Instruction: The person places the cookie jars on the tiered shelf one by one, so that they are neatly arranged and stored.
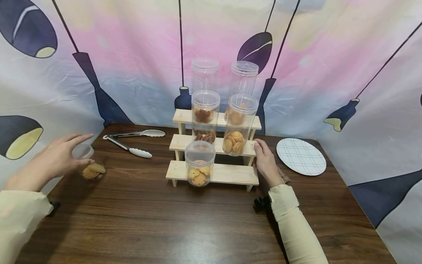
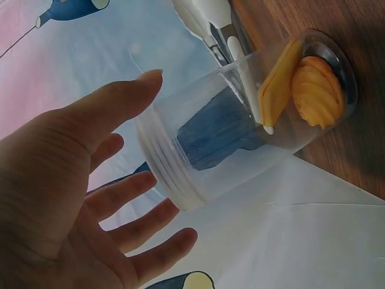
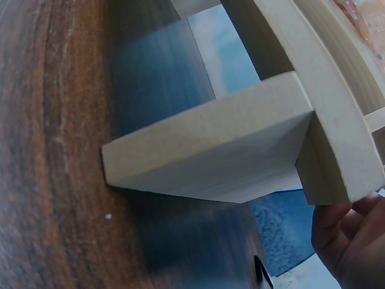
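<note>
At the table's left edge, a clear lidded jar [image 2: 222,138] stands with a few cookies [image 2: 319,90] at its bottom. My left hand [image 1: 52,159] is around its lid, thumb and fingers spread, fingertips right at the rim. On the right, my right hand [image 1: 265,163] grips the end of the middle shelf of a three-step wooden stand [image 1: 235,173], fingers curled at the plank's corner [image 3: 340,195]. One jar of chocolate-chip cookies [image 1: 199,163] occupies the bottom step. Two jars stand on the middle step, including one of round cookies [image 1: 234,141], and two more on top.
Metal tongs [image 1: 140,152] lie spread at the back left, between the left jar and the stand. A white checked plate [image 1: 300,157] lies at the back right. Something small and brown [image 1: 284,176] shows partly behind my right wrist. A patterned cloth [image 1: 141,73] hangs behind the table.
</note>
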The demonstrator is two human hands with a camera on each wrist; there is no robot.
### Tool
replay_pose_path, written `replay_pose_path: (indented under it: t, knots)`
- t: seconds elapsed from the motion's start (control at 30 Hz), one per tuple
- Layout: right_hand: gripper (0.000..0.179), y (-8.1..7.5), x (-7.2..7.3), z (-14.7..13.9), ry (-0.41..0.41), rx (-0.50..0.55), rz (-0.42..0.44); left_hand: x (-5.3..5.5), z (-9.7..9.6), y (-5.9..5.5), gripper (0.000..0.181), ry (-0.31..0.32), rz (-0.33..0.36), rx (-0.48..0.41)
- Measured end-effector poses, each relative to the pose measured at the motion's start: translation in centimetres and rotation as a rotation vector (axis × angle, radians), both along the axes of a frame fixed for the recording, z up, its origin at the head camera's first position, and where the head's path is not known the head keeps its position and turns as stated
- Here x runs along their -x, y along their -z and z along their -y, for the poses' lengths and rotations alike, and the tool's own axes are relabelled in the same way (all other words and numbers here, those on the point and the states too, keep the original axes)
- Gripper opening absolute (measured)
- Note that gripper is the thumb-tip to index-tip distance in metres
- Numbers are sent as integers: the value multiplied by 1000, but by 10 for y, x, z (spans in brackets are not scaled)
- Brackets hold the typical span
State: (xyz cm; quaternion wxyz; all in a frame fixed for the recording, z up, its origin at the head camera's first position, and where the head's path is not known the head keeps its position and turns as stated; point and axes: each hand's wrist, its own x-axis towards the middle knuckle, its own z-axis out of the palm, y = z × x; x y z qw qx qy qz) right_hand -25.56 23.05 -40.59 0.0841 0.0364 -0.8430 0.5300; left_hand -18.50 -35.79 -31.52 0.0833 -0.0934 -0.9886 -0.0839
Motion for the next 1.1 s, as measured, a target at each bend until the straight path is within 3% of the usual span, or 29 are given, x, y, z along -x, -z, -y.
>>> replay_pose_path:
  t: [0.4, 0.9, 1.1]
  knots:
    - [45, 0, 1, 0, 1, 8, -6, 1, 4, 9, 69, 37, -36, 9]
    - [44, 1, 1, -1, 8, 8, 2, -1, 2, 9, 58, 4, 14, 32]
    - [43, 1, 2, 0, 13, 0, -2, 0, 2, 10, 56, 9, -7, 20]
